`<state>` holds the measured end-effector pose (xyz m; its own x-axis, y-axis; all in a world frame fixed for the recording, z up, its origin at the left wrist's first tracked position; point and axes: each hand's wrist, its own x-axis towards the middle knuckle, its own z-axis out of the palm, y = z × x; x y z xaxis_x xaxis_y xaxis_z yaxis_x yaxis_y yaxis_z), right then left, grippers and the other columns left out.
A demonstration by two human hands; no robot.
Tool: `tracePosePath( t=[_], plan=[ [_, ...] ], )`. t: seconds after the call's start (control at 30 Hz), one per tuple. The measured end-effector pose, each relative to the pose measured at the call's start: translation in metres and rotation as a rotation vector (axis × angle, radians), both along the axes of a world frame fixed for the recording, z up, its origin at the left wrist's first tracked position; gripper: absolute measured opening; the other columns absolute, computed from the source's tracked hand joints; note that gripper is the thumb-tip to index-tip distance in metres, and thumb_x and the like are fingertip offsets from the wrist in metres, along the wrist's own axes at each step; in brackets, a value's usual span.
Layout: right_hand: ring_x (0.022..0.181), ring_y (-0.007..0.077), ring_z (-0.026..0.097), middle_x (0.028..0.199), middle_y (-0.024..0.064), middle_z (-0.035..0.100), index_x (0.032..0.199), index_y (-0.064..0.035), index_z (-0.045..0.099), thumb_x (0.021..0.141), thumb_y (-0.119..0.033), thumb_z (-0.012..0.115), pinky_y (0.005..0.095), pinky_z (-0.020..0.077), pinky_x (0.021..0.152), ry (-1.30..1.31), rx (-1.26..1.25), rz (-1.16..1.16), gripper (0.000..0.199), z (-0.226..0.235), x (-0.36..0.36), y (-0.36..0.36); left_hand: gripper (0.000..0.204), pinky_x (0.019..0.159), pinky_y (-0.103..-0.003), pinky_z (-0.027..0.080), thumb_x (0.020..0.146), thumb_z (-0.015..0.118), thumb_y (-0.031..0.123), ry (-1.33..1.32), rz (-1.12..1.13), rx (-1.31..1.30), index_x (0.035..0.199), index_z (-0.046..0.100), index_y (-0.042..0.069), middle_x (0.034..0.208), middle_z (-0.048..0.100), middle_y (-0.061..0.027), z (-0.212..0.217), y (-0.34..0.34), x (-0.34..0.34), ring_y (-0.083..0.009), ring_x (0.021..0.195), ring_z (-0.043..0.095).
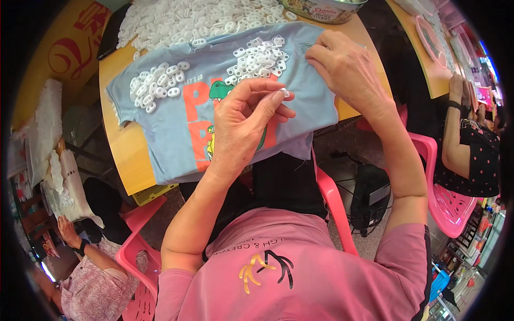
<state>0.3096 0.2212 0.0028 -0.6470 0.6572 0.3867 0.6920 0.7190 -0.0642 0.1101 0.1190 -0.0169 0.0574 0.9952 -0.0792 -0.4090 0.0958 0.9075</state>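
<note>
A light blue T-shirt [171,136] with an orange print and a green dinosaur lies spread over the wooden table. Above its middle, my left hand [241,125] pinches a small white plastic piece [285,93] between thumb and fingertips. My right hand [350,69] is at the shirt's right side, its thumb and fingers drawn together; whatever they hold, if anything, is hidden. On the cloth sit two piles of small white oval pieces with holes: one pile [156,84] at the left, the other pile [259,58] just beyond my left hand.
A large heap of the same white pieces [182,21] covers the far part of the table [131,160]. A round cookie tin [326,12] stands at the far right. Pink plastic chairs [334,208] surround me. Other people sit at the left [99,283] and right [466,155].
</note>
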Motion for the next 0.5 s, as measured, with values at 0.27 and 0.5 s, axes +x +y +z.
tracePosePath(
  t=[0.27,0.5],
  plan=[
    [0.075,0.0230,0.062,0.089,0.0065,0.061,0.094,-0.0028,0.063,0.085,-0.010,0.066,0.0328,0.0486,0.067,0.097,-0.057,0.049,0.012,0.008,-0.001,-0.002,0.017,0.070,-0.027,0.056,0.094,0.061,0.006,-0.026,0.022,-0.011,0.107,0.058,-0.004,0.095,0.069,-0.0148,-0.003,0.002,-0.004,-0.0180,0.078,0.069],
    [0.074,0.0067,0.058,0.091,0.0018,0.065,0.111,0.0017,0.064,0.094,-0.013,0.063,0.0226,0.0461,0.069,0.772,-0.722,-0.119,0.023,0.001,-0.004,-0.017,0.019,0.071,-0.027,0.057,0.093,0.063,0.006,-0.052,0.016,-0.017,0.107,0.059,-0.005,0.094,0.069,-0.0148,-0.004,0.004,-0.005,-0.0183,0.078,0.069]
  ],
)
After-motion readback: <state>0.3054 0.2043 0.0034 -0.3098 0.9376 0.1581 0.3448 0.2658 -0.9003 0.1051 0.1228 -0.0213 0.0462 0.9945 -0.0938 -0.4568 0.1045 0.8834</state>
